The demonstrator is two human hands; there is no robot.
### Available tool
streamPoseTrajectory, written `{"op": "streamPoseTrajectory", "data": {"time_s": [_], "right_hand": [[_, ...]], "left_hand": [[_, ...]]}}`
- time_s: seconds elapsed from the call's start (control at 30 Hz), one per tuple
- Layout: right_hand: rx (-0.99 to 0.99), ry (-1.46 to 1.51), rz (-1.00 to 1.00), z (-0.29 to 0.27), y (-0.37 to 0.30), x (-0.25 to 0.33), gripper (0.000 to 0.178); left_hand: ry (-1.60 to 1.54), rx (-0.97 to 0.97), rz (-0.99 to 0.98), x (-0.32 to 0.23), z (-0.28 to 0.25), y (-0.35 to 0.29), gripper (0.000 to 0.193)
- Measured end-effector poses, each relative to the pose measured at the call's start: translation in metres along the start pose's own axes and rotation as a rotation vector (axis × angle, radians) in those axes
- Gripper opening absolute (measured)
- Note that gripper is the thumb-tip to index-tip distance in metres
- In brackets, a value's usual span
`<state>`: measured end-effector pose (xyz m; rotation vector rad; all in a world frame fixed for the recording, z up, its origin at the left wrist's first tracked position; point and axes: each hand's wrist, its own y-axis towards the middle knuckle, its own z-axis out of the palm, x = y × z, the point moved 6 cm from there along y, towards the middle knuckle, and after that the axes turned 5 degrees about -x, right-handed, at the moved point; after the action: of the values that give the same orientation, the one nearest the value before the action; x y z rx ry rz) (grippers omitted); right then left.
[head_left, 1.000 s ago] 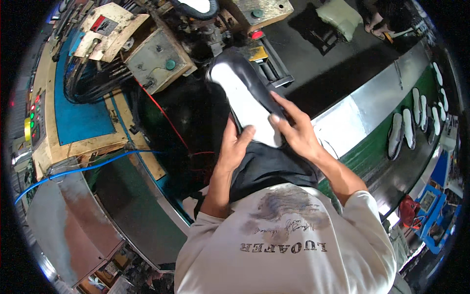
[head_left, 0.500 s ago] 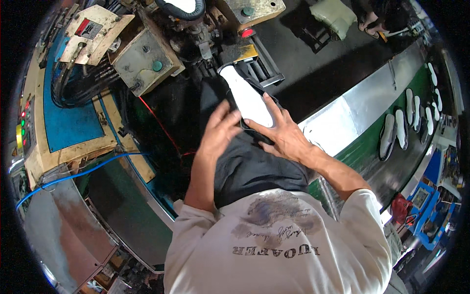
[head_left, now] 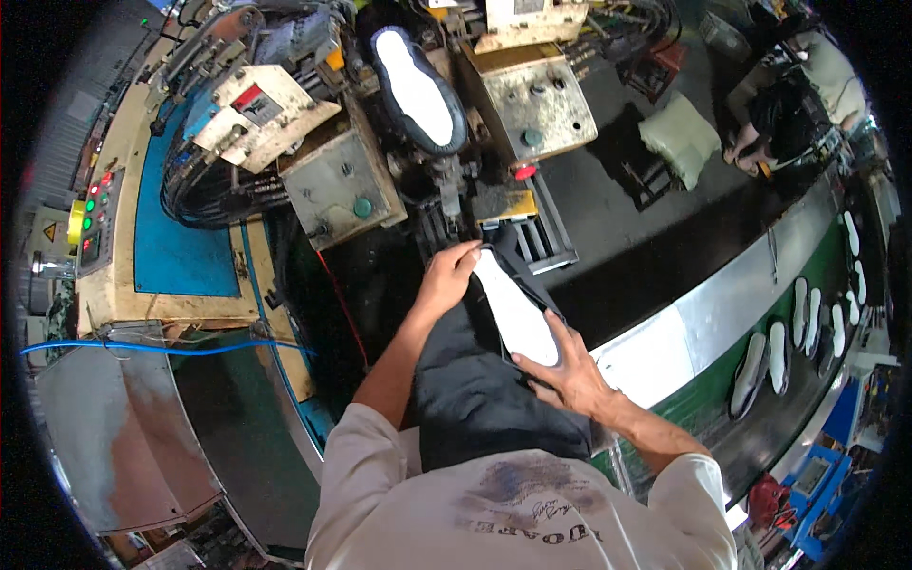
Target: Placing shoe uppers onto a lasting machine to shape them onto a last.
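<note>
A dark shoe upper with a white insole [head_left: 518, 309] facing up lies over my lap, slanting from far left to near right. My right hand [head_left: 570, 375] grips its near end, thumb and fingers on either side of the edge. At the far, narrow end, my left hand [head_left: 449, 278] pinches the dark rim with its fingers together. Beyond my hands, another black shoe upper with a white insole [head_left: 415, 90] sits sole up on the machine [head_left: 451, 190]. The undersides of the held upper are hidden.
Control boxes with green buttons, a grey one [head_left: 332, 180] and a beige one [head_left: 532, 104], flank the machine. A conveyor [head_left: 698, 423] on the right carries several shoe pieces with white insoles. A stool with a pale cushion [head_left: 679, 138] and another person [head_left: 788, 114] are at far right.
My left hand has gone from hovering beside the upper's near left side to holding its far end. My right hand keeps its grip. The view has shifted, showing more of the machine.
</note>
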<state>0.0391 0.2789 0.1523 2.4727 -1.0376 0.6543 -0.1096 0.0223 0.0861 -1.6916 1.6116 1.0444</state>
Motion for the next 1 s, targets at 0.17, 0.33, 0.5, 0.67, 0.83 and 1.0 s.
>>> {"op": "streamPoseTrajectory", "data": {"time_s": [0.17, 0.33, 0.5, 0.67, 0.83, 1.0], "right_hand": [[-0.107, 0.027, 0.104, -0.048, 0.011, -0.006, 0.068], [-0.296, -0.093, 0.084, -0.125, 0.074, -0.004, 0.068], [-0.363, -0.163, -0.051, -0.166, 0.198, 0.001, 0.068], [-0.404, -0.102, -0.089, -0.143, 0.318, -0.009, 0.069], [-0.45, -0.104, -0.062, -0.099, 0.368, -0.023, 0.067], [-0.555, -0.067, -0.05, -0.083, 0.367, -0.024, 0.065]], "left_hand": [[-0.664, -0.208, -0.215, 0.045, -0.092, 0.117, 0.065], [-1.082, -0.127, -0.478, -0.04, -0.112, 0.248, 0.053], [-1.046, 0.038, -0.424, -0.055, -0.127, 0.227, 0.058], [-1.321, 0.247, -0.307, -0.073, -0.164, 0.071, 0.092], [-1.547, 0.038, -0.477, -0.058, -0.177, -0.049, 0.133], [-1.579, -0.067, -0.637, 0.0, -0.158, -0.115, 0.123]]}}
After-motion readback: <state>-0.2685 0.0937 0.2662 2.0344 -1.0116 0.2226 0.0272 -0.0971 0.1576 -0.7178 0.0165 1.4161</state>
